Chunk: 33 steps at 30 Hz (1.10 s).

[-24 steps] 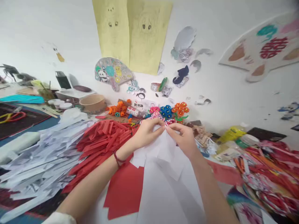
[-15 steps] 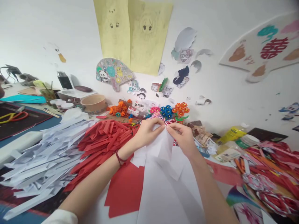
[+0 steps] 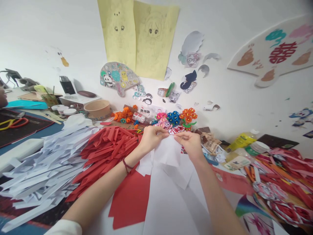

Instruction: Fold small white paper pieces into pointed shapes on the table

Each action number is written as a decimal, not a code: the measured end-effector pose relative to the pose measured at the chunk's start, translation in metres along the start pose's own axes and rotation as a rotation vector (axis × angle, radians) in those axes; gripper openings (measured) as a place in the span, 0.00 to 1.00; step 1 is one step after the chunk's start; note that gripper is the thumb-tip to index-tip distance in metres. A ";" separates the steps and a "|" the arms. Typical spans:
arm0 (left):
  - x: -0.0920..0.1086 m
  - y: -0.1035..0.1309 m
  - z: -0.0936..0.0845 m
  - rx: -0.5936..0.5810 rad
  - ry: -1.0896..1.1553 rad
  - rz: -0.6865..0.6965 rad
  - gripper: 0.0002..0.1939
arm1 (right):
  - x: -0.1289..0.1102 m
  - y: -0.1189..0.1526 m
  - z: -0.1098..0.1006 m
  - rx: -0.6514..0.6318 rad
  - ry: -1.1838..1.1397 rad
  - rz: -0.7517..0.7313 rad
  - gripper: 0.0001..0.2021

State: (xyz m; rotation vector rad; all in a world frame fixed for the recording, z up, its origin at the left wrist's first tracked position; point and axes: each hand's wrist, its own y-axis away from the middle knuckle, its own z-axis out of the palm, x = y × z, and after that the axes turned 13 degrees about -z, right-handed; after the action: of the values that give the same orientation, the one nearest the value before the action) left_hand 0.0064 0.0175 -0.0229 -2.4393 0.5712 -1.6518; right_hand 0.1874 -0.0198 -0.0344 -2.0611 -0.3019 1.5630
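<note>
The white wall (image 3: 80, 29) forms the background and carries two yellow sheets (image 3: 156, 58) with pencil drawings, mounted side by side. On the work surface, a pile of white paper strips (image 3: 49, 163) occupies the left side. A large white sheet (image 3: 171, 209) lies at the front center, between the two forearms. A painted fan (image 3: 266, 45) is fixed to the wall at upper right. A pile of red paper strips (image 3: 107, 150) adjoins the white strips on their right. A red sheet (image 3: 132, 199) lies beside the large white sheet, partly beneath the left forearm. The left hand (image 3: 151, 140) is pinched, thumb against fingers, on the top edge of a small white paper (image 3: 168, 150). The right hand (image 3: 192, 143) is likewise pinched on that edge, its fingertips just beside those of the left. The small white paper extends downward from both hands, above the upper part of the large white sheet; contact at its lower end cannot be determined. A round tan bowl (image 3: 97, 110) stands near the wall. Scissors (image 3: 14, 124) with yellow and red handles lie at far left. A dark red bracelet (image 3: 126, 166) encircles the left wrist.
</note>
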 end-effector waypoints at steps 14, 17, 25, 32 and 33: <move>-0.008 -0.003 -0.010 -0.208 0.287 -0.176 0.17 | -0.016 -0.002 -0.005 0.140 -0.159 -0.027 0.13; -0.006 -0.003 -0.011 -0.169 0.371 -0.208 0.16 | -0.020 0.000 -0.007 0.011 -0.327 0.157 0.21; 0.005 0.003 -0.008 -0.229 0.543 -0.349 0.20 | -0.005 0.000 -0.003 0.103 -0.439 0.267 0.19; -0.006 -0.001 0.001 -0.019 0.393 -0.279 0.19 | 0.000 -0.001 0.004 0.283 -0.381 0.205 0.19; -0.006 -0.001 0.001 -0.013 0.382 -0.269 0.18 | 0.000 -0.001 0.005 0.290 -0.383 0.200 0.19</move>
State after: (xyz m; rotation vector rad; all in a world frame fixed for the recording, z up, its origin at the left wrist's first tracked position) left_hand 0.0056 0.0209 -0.0282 -2.3003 0.3024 -2.2519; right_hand 0.1832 -0.0176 -0.0352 -1.6042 0.0001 1.9923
